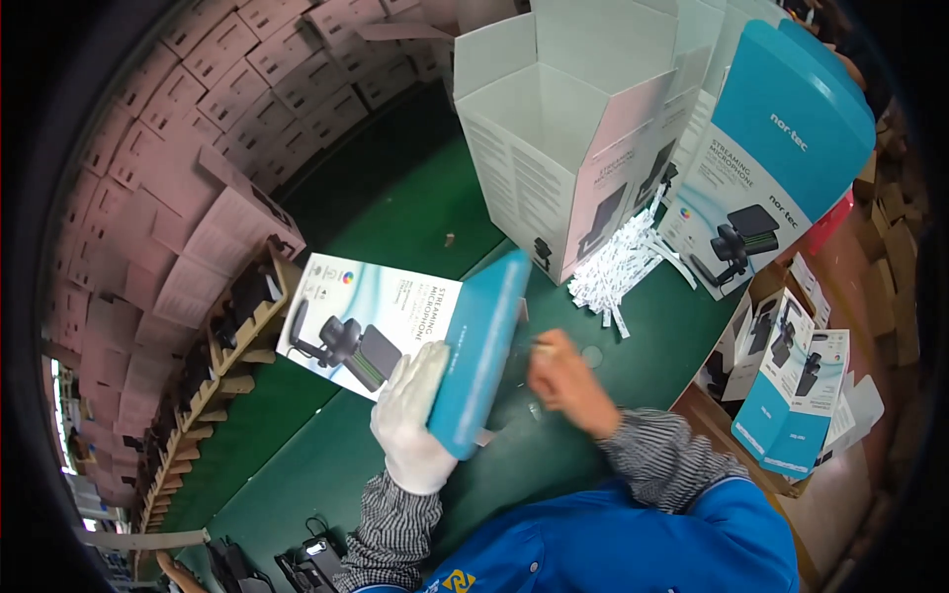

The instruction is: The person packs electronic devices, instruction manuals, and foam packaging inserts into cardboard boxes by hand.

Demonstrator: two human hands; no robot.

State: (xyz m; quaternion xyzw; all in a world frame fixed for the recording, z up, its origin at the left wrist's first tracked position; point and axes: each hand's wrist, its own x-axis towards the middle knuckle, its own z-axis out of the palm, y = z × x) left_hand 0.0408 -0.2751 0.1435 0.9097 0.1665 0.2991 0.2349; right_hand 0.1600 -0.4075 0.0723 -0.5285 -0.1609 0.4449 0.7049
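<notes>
The person wears a blue jacket (613, 539) with a yellow emblem (459, 581), black-and-white striped sleeves (392, 526), and a white glove (415, 450) on the left hand (410, 410).

We're in a packing workshop: stacked boxes (178, 148) at ten o'clock, open carton (539, 168) at one, green workbench (524, 445).

Dark lettering (427, 311) on white-and-blue box (400, 314)

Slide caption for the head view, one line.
A gloved left hand holds a blue and white box at a green table, the bare right hand nearby.
</notes>
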